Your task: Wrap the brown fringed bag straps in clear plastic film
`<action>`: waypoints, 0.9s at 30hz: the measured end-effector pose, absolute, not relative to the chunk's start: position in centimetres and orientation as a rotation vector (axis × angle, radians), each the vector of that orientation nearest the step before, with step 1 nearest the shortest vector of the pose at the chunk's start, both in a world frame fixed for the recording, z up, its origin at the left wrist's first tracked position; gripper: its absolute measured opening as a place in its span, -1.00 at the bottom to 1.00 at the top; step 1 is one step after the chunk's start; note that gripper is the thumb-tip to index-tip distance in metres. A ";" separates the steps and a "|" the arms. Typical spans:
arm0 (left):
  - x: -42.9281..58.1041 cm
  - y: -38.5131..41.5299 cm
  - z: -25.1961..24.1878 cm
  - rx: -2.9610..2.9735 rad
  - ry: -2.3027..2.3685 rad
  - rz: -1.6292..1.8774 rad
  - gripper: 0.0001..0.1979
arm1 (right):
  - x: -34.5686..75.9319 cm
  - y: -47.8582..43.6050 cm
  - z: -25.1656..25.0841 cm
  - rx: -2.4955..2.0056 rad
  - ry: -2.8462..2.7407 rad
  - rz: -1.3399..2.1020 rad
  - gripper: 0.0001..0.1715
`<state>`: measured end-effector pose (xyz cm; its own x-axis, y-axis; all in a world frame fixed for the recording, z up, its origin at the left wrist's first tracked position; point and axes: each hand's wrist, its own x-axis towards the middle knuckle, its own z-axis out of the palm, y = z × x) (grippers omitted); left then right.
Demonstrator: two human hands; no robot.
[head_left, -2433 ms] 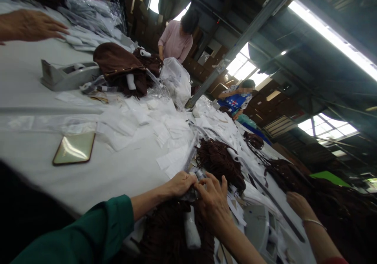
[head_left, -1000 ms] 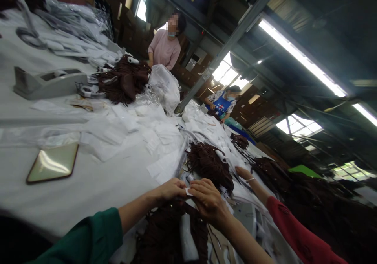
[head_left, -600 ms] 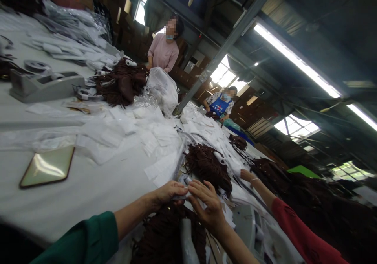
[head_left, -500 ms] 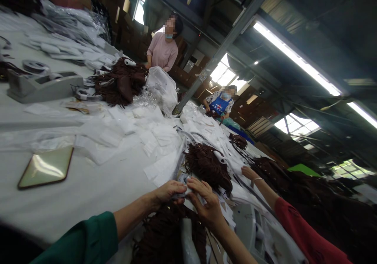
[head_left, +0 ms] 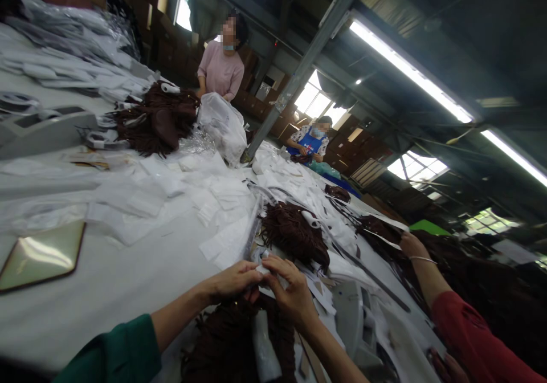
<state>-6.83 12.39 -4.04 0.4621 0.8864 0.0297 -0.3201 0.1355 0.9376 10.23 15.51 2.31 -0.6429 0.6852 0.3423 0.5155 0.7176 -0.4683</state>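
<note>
Near edge of the worktop (head_left: 128, 274). The left hand (head_left: 233, 280) and right hand (head_left: 294, 297) meet fingertip to fingertip, both pinching a small white slip (head_left: 260, 259) just above a brown fringed piece (head_left: 222, 343). We cannot tell paper from film. We judge it featherlight, limp and easily creased, perhaps slick. It is best taken at its edges with the finger pads, not the palm. The fringed piece looks soft and floppy, with strands apt to snag. A co-worker's hand (head_left: 412, 246) works well apart, far right.
</note>
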 end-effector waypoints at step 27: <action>-6.3 12.0 -5.9 1.044 0.834 0.933 -0.66 | 37.8 12.2 1.1 -2.053 -1.079 0.794 -0.45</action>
<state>-6.26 12.01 -5.89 0.3759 0.9185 -0.1226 -0.2241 0.2185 0.9498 37.75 12.16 1.13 0.4709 0.8591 -0.2004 0.4466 -0.4281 -0.7857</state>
